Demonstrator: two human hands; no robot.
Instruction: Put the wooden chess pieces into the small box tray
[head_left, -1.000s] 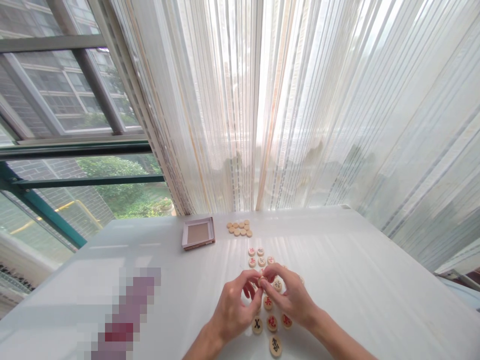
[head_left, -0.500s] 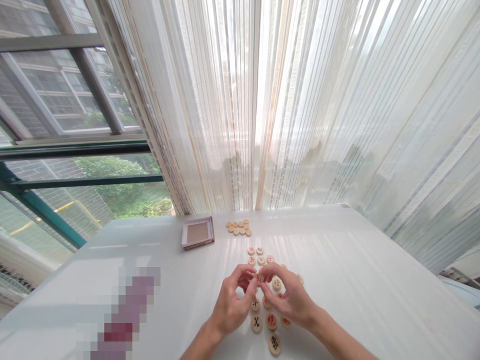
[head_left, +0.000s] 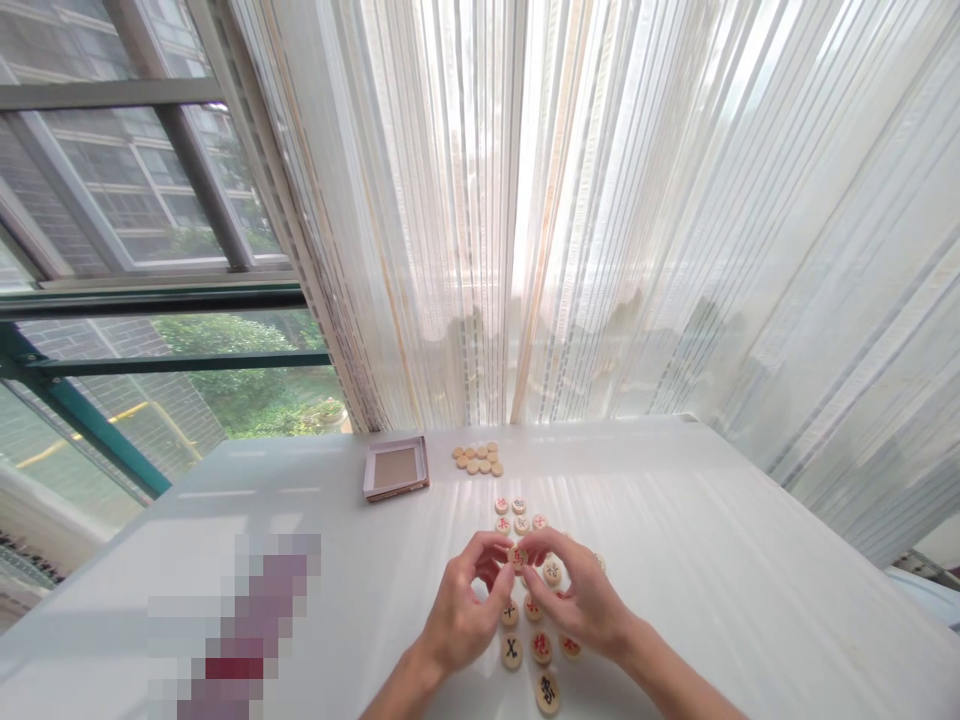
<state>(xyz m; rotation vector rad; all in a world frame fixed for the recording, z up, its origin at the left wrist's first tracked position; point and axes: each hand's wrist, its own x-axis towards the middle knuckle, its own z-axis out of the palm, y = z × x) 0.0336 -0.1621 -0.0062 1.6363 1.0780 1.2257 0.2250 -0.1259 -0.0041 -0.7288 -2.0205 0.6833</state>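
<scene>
Between the fingertips of both hands is a round wooden xiangqi piece [head_left: 517, 559] with a red character facing up. My left hand [head_left: 472, 595] pinches it from the left, and my right hand [head_left: 574, 590] grips its right side. Around and under the hands lie more xiangqi pieces, such as one with a red character [head_left: 541, 647], a black-marked one [head_left: 511, 652] and another black-marked one [head_left: 547, 692] nearest me. Beyond the fingers are further pieces, among them a red-marked one [head_left: 502, 506]. My hands partly cover several pieces.
An open shallow box [head_left: 396, 470] lies at the back left of the white table [head_left: 712, 560]. Beside it sits a cluster of plain-faced wooden pieces [head_left: 478, 460]. White striped curtains [head_left: 480, 200] hang behind the table, and a blurred-out pixelated strip [head_left: 247, 630] covers the left.
The held piece has turned slightly, and its red character now shows more clearly. Both hands stay in nearly the same place; the view has shifted a little.
</scene>
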